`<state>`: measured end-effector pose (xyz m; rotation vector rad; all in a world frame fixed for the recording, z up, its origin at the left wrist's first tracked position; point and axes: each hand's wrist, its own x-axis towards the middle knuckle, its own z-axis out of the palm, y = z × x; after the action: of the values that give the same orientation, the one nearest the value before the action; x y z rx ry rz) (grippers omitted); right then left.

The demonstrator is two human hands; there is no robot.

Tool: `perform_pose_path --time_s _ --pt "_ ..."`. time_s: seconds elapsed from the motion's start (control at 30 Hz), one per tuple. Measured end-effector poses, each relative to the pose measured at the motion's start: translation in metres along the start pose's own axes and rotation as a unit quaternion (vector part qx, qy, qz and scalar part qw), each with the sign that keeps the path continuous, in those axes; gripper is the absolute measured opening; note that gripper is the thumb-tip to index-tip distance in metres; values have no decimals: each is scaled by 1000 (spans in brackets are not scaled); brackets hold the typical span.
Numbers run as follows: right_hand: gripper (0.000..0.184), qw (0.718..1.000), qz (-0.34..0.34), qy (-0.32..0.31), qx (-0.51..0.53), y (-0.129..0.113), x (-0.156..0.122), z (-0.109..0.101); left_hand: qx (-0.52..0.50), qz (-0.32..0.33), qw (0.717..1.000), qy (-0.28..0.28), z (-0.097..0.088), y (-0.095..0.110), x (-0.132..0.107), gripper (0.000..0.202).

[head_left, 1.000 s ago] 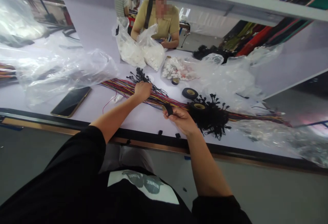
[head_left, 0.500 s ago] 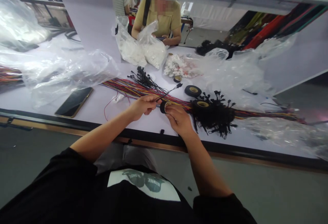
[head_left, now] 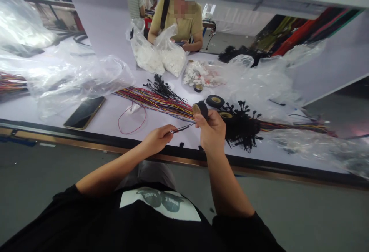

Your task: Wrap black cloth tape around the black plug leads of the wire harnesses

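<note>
My left hand (head_left: pixel 159 138) pinches a thin black cable (head_left: pixel 184 128) near the table's front edge. The cable runs right, to just under my right hand (head_left: pixel 212 129). My right hand is closed around a roll of black tape (head_left: pixel 201 108), its cardboard core facing left. Whether the right fingers also grip the cable end, I cannot tell. Behind both hands lies a long bundle of coloured wires (head_left: pixel 155 101). Just right of my right hand is a heap of black cables with connectors (head_left: pixel 245 129), with another tape roll (head_left: pixel 226 116) on it.
Another tape roll (head_left: pixel 215 101) and a smaller black cable bunch (head_left: pixel 163 87) lie behind the hands. A phone (head_left: pixel 84 113) rests at left near clear plastic bags (head_left: pixel 75 79). Bags of white parts (head_left: pixel 173 58) stand at the back, before a seated person (head_left: pixel 184 25).
The tape roll in my right hand has risen and moved right. My left hand has come down toward the table's front edge, and the cable's connector end has swung down out of clear view.
</note>
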<state>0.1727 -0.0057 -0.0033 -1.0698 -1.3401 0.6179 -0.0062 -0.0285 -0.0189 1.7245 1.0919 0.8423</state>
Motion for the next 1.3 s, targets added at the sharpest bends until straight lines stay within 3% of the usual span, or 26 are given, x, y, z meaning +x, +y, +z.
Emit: perform_pose_path --time_s 0.13,0.23,0.33,0.47,0.57,0.67,0.73,0.83,0.93,1.13,1.3 --pt "20 999 -3 -47 -1 -13 -7 11 42 -45 998 -34 -6 13 -10 17" --pt "16 995 3 -98 -13 -24 -15 16 -131 -96 985 -53 -3 26 -11 21" --pt "13 994 6 -107 -18 -29 -22 18 -327 -138 933 -57 -1 33 -13 18" --pt "17 994 7 -105 38 -28 -26 18 -437 -143 884 -78 -3 31 -21 23" --pt "23 987 31 -119 103 -28 -25 19 -393 -120 909 -72 -3 29 -31 26" --pt "28 979 68 -133 138 -31 -26 22 -240 -50 969 -39 -3 31 -41 24" --pt "28 974 91 -142 148 -32 -27 24 -142 -18 989 -37 -4 33 -44 23" --pt "25 972 99 -138 164 -32 -28 26 -93 -30 994 -53 -8 34 -46 26" --pt "23 969 93 -141 179 -32 -26 26 -113 -45 991 -52 -13 35 -46 25" --pt "27 939 149 -225 211 -40 -17 20 -154 -82 982 -69 -17 38 -47 19" --pt "27 924 156 -288 196 -38 -9 12 -157 -54 984 -57 -14 36 -47 18"
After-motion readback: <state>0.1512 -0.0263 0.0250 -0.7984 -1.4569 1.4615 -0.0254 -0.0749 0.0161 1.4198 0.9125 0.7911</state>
